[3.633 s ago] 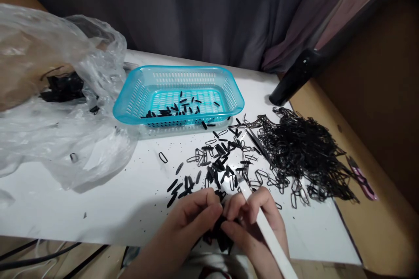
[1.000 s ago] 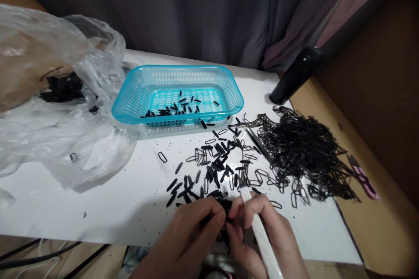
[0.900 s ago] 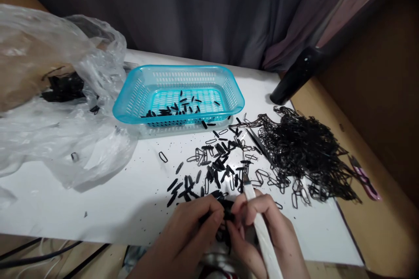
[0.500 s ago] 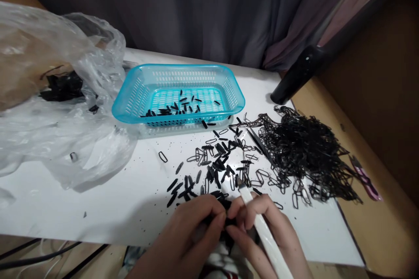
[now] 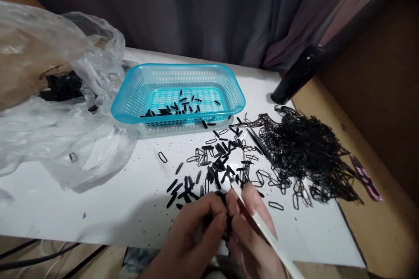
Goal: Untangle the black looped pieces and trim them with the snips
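My left hand [image 5: 204,222] is pinched at the table's near edge, thumb against forefinger, on a small black piece mostly covered by the fingers. Its fingertips meet those of my right hand [image 5: 250,222], which also touch the dark material between the hands. Lying across my right hand is a long, slim white tool [image 5: 262,226], its narrow tip pointing away from me; its exact kind is unclear. Just beyond both hands, small black oblong pieces [image 5: 188,187] lie scattered, mixed with thin black loop-shaped offcuts [image 5: 276,205].
A blue plastic basket [image 5: 178,118] holds several black pieces. Right of it are dark tweezers [image 5: 260,141], a tangled heap of black offcuts [image 5: 307,152] and pink-handled scissors [image 5: 368,183]. A clear plastic bag [image 5: 98,148] covers the left side; a black tube [image 5: 291,80] stands behind.
My right hand has turned and closed in toward the left, swinging the white tool's tip slightly left. A black loop near the right hand is now more fully visible. The basket stays put.
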Motion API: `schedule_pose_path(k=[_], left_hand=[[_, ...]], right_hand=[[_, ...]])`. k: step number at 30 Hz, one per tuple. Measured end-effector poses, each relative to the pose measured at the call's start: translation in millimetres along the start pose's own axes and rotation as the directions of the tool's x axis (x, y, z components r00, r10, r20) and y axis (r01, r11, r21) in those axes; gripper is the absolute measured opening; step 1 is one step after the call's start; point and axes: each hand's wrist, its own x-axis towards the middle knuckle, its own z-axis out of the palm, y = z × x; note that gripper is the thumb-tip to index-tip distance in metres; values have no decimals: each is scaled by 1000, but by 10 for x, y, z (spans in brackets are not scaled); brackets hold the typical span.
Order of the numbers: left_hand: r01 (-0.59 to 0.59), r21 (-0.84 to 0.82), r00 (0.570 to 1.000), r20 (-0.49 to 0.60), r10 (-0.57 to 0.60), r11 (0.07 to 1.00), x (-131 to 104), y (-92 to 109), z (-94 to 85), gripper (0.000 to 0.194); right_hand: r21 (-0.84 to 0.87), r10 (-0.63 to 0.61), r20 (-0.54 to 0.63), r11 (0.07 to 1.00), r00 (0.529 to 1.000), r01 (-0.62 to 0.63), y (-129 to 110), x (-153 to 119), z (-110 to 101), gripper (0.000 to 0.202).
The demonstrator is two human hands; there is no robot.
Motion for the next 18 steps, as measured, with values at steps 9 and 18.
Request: schedule_pose_path(k=[9,18], left_hand=[[-149,-49,989,5,149,988,63,-11,-15,36],[-288,76,958,20,287,955,101,-14,-7,32]], right_hand=[[295,274,-227,934,934,-202,208,11,-37,53],[254,100,-219,966,971,-42,142,64,18,36]])
